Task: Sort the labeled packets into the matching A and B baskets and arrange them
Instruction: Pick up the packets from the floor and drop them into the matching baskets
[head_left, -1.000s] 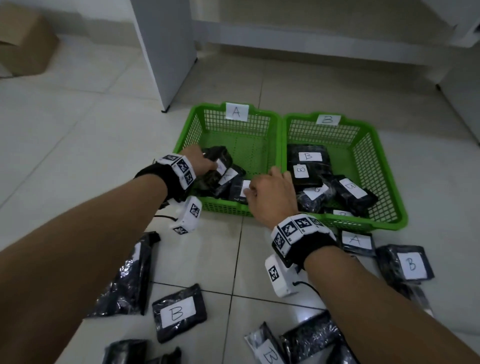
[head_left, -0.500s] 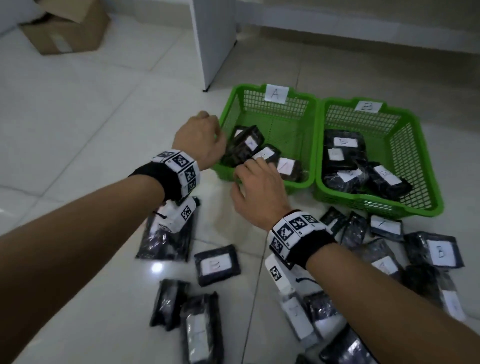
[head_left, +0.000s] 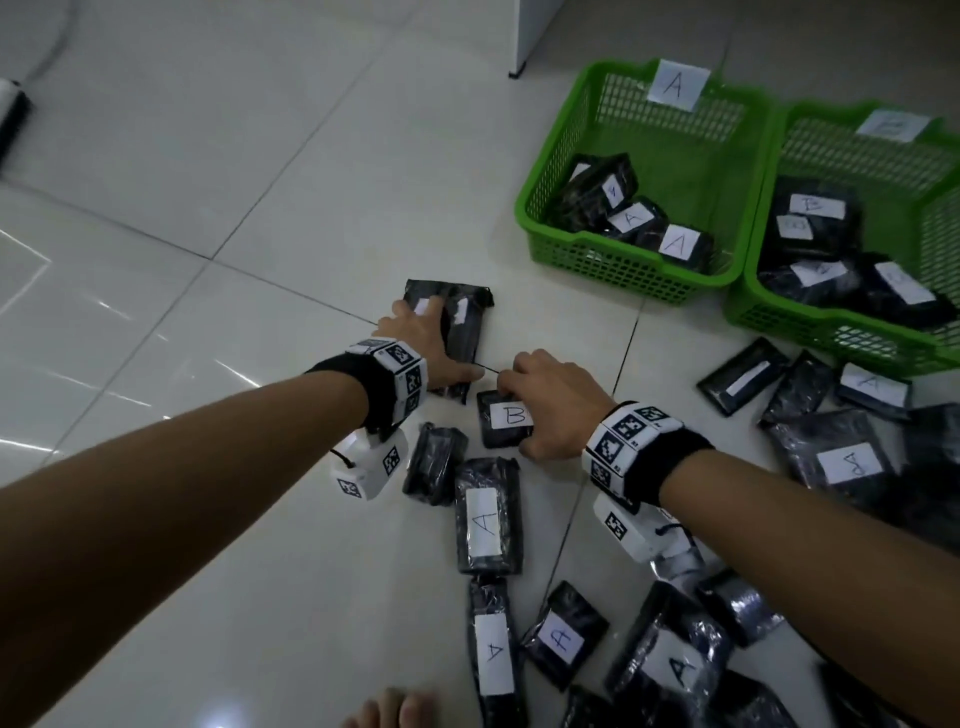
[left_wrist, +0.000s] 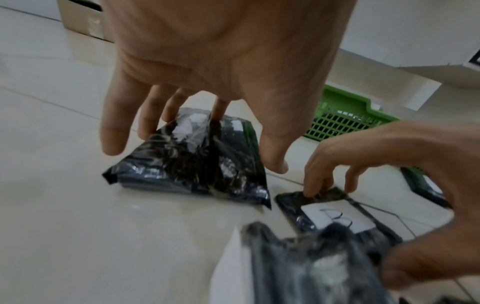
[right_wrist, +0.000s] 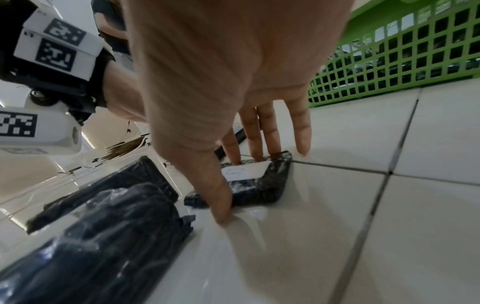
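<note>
Two green baskets stand at the far right: basket A (head_left: 587, 241) holds three black packets, basket B (head_left: 831, 332) holds several. On the floor before them, my left hand (head_left: 441, 343) lies spread over a long black packet (head_left: 467, 312), fingertips touching it, thumb beside it. In the left wrist view the fingers (left_wrist: 218, 111) reach over that packet (left_wrist: 197, 164) without closing. My right hand (head_left: 530, 410) pinches a small packet labelled B (head_left: 506, 415). The fingers sit on the far edge and the thumb on the near edge of the B packet (right_wrist: 259, 181).
Several loose black packets labelled A or B lie on the tiled floor near me and to the right, one A packet (head_left: 485, 519) just behind my hands. Bare toes (head_left: 395, 712) show at the bottom edge. A white furniture leg (head_left: 530, 36) stands behind basket A.
Both hands left basket A and came back and down to the floor pile. The left now rests on a long packet and the right takes hold of the B packet.
</note>
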